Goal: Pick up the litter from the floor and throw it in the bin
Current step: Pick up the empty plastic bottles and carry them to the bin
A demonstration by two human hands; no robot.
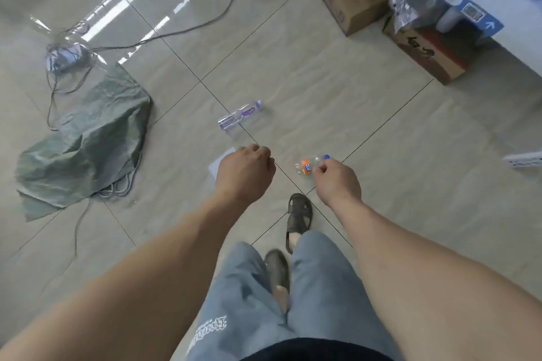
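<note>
Orange-labelled crushed bottle (pixel 311 165) lies on the floor (pixel 381 141) just beyond my right hand (pixel 337 182), its grip curled, empty. My left hand (pixel 245 174) is fisted above white paper (pixel 218 163); a clear bottle (pixel 241 114) lies farther off.

From up here I see my arms bare, with no sleeves, watch or rings on my left hand (pixel 245 173) or right hand (pixel 337 182). I wear light blue jeans (pixel 319 281) with white lettering printed on the left leg, a dark top's hem (pixel 316 350), and dark open sandals (pixel 299 218).
</note>
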